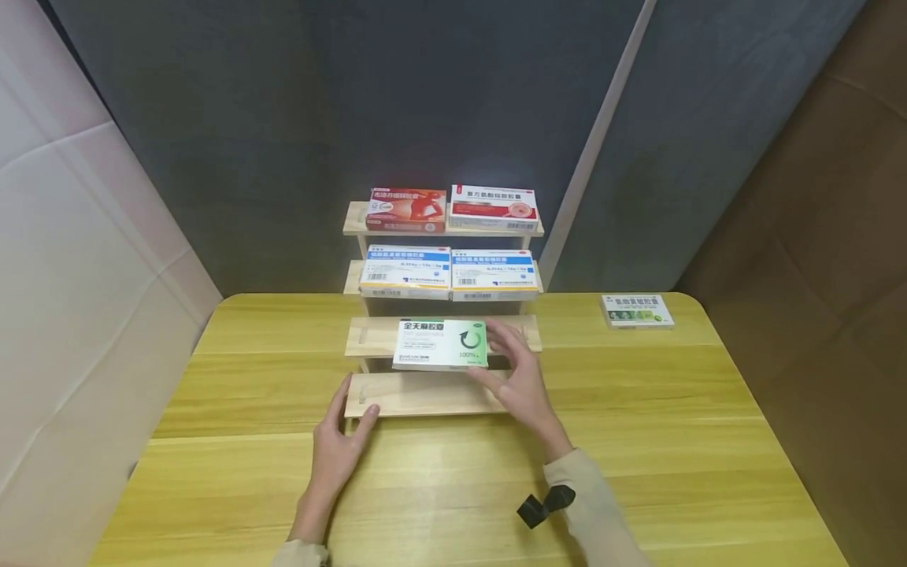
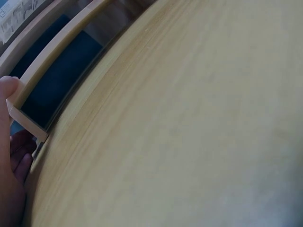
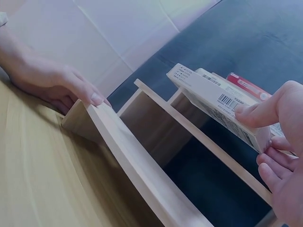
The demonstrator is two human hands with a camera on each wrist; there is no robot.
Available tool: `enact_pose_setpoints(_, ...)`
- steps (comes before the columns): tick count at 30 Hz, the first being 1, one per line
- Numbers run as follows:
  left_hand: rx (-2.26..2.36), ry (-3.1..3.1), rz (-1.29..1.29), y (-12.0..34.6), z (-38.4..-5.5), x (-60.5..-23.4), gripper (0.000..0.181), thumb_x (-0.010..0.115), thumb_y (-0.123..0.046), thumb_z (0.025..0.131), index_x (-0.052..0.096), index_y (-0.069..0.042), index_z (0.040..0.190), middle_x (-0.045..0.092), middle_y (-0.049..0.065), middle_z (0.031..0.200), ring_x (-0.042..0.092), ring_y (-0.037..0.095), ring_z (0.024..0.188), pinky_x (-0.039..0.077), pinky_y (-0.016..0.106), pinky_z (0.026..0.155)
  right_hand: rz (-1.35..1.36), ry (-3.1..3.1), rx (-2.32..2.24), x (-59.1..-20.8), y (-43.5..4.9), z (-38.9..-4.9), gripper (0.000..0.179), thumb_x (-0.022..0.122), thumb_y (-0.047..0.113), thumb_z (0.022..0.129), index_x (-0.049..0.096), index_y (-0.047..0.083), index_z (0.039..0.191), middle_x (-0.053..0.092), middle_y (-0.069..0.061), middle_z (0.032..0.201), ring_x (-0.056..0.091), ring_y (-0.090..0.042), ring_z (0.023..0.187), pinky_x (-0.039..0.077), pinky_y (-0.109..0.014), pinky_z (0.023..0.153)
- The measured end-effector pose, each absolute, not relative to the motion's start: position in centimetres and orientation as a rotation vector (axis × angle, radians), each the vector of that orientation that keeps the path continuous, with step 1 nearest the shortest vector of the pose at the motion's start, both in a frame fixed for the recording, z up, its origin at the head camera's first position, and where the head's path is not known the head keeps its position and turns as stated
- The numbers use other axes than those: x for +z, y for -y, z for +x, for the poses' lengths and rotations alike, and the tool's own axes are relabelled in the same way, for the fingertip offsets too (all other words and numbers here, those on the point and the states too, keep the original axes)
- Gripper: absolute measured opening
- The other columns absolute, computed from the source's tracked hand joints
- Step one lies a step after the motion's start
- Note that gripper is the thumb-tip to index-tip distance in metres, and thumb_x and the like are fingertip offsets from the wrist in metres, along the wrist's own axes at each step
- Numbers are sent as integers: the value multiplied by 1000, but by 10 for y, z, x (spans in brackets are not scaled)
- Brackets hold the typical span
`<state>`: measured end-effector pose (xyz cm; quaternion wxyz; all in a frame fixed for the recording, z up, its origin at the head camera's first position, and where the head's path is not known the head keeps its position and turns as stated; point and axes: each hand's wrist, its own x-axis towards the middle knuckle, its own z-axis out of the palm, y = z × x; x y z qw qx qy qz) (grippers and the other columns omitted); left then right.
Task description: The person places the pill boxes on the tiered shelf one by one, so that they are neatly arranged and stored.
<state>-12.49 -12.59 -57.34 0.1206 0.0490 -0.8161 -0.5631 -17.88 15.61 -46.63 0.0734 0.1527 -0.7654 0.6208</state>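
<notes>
My right hand pinches the right end of a white and green medicine box, thumb along its front edge. The box is above the second-lowest step of a tiered wooden rack; in the right wrist view the box is tilted, and whether it touches the step I cannot tell. At the rack's lower left corner, my left hand grips the end of the lowest step, thumb on top and fingers round the side. The left wrist view shows its thumb against the rack's end.
A red box and a white-red box lie on the top step. Two blue-white boxes lie side by side one step below. Another white-green box sits on the table at back right. A dark curtain hangs behind.
</notes>
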Motion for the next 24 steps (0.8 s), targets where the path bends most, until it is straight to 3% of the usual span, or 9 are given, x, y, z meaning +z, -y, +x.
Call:
enact_pose_setpoints(6,-1646,2384,150,126,-125,-574,73,74,-23,94,38,-15,157,46,17,156,40,30,147,24,2,112,483,2327,1808,-464,-150,-182,76,83,4,80,49,2,147,54,-17,145,56,-35,128,43,-48,116)
enact_pose_setpoints(13,-1648,2384,139,126,-125,-574,73,74,-23,94,38,-14,158,45,20,156,40,33,147,27,11,119,495,2403,1756,-464,-143,-186,75,84,6,80,50,4,147,56,-14,142,56,-33,130,44,-46,116)
enact_pose_setpoints(24,-1649,2375,138,126,-125,-575,71,73,-22,95,39,-14,157,45,20,156,40,35,147,26,4,114,494,2464,1712,-460,-130,-193,76,85,12,81,50,5,148,55,-12,144,57,-30,132,42,-40,118)
